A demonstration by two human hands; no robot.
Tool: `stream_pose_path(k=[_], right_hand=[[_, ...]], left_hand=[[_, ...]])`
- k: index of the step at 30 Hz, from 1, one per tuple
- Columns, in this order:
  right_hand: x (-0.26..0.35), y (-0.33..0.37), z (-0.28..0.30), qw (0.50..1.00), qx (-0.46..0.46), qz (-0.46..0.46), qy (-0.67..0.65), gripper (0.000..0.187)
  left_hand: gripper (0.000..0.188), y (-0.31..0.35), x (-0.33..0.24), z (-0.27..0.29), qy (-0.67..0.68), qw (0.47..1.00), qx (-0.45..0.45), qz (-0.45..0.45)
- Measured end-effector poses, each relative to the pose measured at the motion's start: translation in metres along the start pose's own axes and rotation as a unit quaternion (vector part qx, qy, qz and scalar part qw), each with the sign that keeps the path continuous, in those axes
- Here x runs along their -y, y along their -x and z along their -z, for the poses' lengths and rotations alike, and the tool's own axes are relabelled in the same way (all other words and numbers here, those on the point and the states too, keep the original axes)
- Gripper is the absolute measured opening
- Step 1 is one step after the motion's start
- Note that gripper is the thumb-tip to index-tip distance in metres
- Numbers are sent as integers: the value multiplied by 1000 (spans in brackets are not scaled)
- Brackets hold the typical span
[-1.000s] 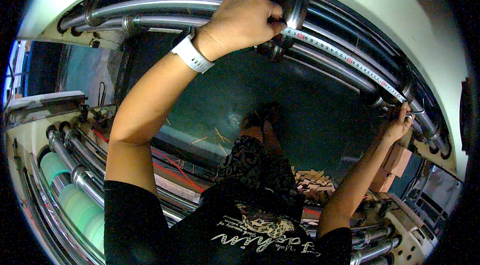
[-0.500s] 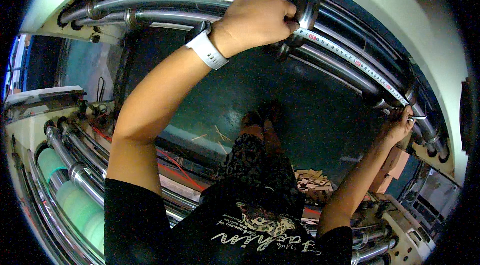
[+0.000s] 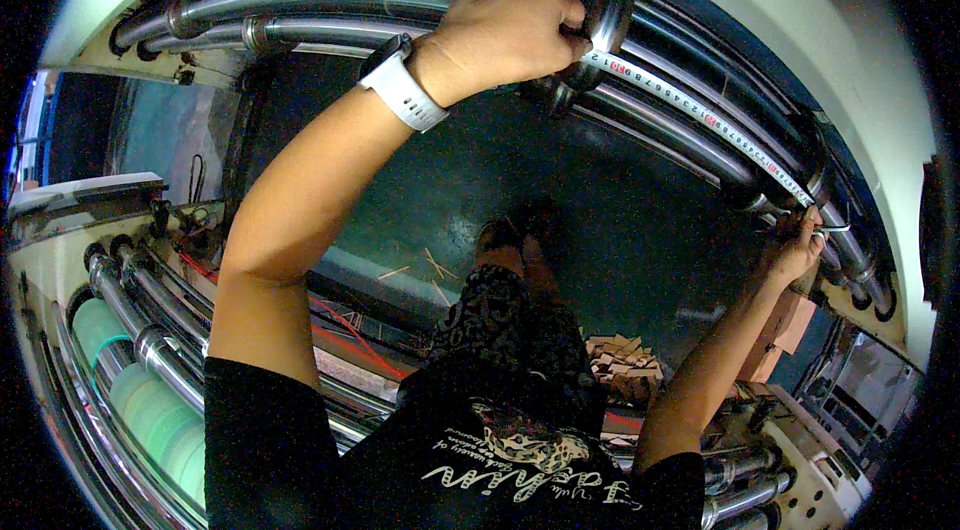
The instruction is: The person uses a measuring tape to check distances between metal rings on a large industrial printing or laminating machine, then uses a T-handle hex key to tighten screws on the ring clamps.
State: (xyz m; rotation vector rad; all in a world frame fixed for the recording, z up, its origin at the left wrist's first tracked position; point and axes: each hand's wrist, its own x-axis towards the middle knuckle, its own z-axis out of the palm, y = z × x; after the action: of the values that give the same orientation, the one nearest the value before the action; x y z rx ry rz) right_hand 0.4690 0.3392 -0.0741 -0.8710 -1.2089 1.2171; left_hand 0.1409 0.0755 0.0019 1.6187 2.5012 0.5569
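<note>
A white tape measure (image 3: 690, 110) with black and red markings is stretched along the metal shafts at the far right. My left hand (image 3: 515, 35) is closed on the tape's left part, its fingers right beside a shiny round collar (image 3: 609, 15) on a shaft. What lies inside those fingers is hidden from view. Farther right and nearer to me, my right hand (image 3: 797, 250) pinches the tape's other end close to a second collar (image 3: 820, 180). A thin bent metal rod (image 3: 838, 228) sticks out by the right fingers; whether they hold it I cannot tell.
A pale curved machine frame (image 3: 800, 20) arches over the shafts (image 3: 330, 0). Behind me on the left, green rollers (image 3: 150, 410) sit among more metal shafts. Cardboard scraps (image 3: 625, 360) lie in a heap, and a brown box (image 3: 785, 330) stands near my right forearm. Red cables (image 3: 350, 330) run low.
The view has shifted very slightly. Both hands keep their grip on the stretched tape, and its position against the collars looks about the same.
</note>
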Motion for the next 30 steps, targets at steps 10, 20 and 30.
stream_pose_path(k=[10, 20, 30], right_hand=[[0, 0, 4, 999, 43, 3, -2, 9], [-11, -6, 9, 995, -18, 75, 64, 15], [-43, 34, -6, 978, -69, -164, -113, 26]], left_hand=[[22, 1, -4, -1, -4, 1000, -12, 10], [28, -3, -11, 1, -71, 997, 16, 7], [20, 2, -11, 1, 46, 998, -31, 11]])
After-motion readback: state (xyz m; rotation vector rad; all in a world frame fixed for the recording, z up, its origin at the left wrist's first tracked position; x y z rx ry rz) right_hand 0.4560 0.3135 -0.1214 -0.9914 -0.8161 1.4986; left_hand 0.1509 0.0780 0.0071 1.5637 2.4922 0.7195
